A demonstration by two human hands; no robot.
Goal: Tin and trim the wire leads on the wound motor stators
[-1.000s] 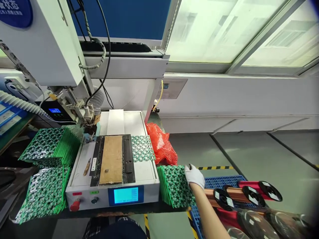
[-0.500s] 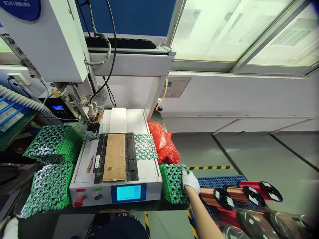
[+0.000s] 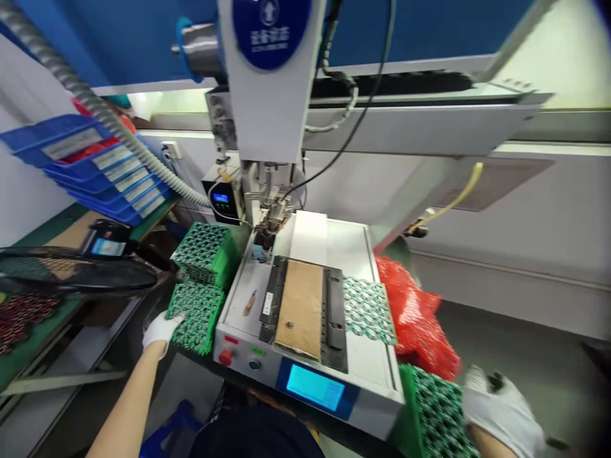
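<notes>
My left hand point(image 3: 161, 332), in a white glove, is closed at the outer edge of the lower left stack of green circuit boards point(image 3: 195, 318). A digit lies over the top board; the others are mostly hidden. My right hand point(image 3: 499, 410), also gloved, is beside the right stack of green circuit boards point(image 3: 439, 407), smeared by motion. A dark patch shows near its fingertips, and I cannot make out whether it holds anything. Between the hands stands a white benchtop machine point(image 3: 356, 245), with a black fixture holding a tan plate point(image 3: 301, 308) on its bed.
A taller board stack point(image 3: 203, 245) stands behind the left one. A green board sheet point(image 3: 367, 308) and a small brown-handled tool point(image 3: 249, 303) lie on the bed. Red bubble wrap point(image 3: 415, 318) is at right. A black fan point(image 3: 71, 270) and blue bins point(image 3: 109, 165) are at left.
The view has swung left. My left hand has come from the lower left corner onto the left board stack. My right hand has shifted from on the right stack to its outer side.
</notes>
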